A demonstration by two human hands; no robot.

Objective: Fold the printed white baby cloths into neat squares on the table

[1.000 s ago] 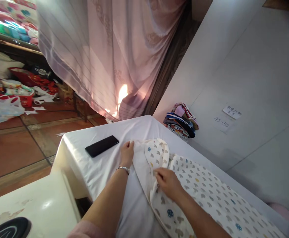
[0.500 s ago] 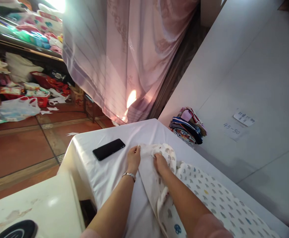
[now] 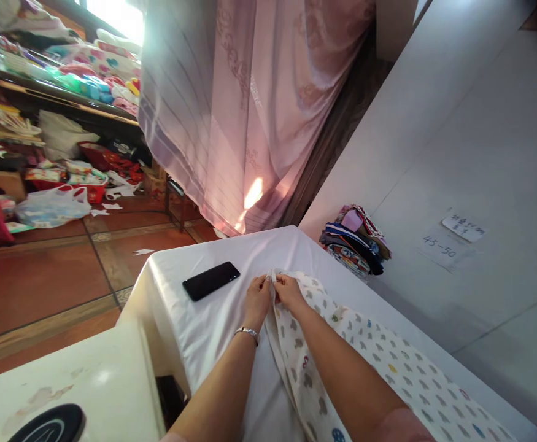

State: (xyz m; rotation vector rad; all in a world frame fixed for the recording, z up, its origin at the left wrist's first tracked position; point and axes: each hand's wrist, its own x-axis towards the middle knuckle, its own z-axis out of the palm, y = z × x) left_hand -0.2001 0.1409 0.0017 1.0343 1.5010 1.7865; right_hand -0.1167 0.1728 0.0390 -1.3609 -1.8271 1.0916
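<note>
A white cloth printed with small grey and coloured shapes (image 3: 378,344) stretches along the table towards the lower right. My left hand (image 3: 258,298), with a metal bracelet on its wrist, pinches the cloth's near-left edge at its far corner. Right beside it, my right hand (image 3: 289,291) grips the same edge between thumb and fingers, and the two hands almost touch. Below them the cloth's edge hangs in a fold. A black phone (image 3: 211,280) lies flat to the left of my left hand, on the white table cover (image 3: 176,325).
Folded clothes (image 3: 353,239) are stacked by the wall at the table's far right edge. A pink curtain (image 3: 259,110) hangs beyond the table. At lower left is a cream surface (image 3: 112,368) with a round black object (image 3: 50,423). Bags and baskets crowd the floor at left.
My right hand has moved left along the cloth to meet my left hand. The turned-over corner now lies flatter, its printed side showing. The view has shifted slightly.
</note>
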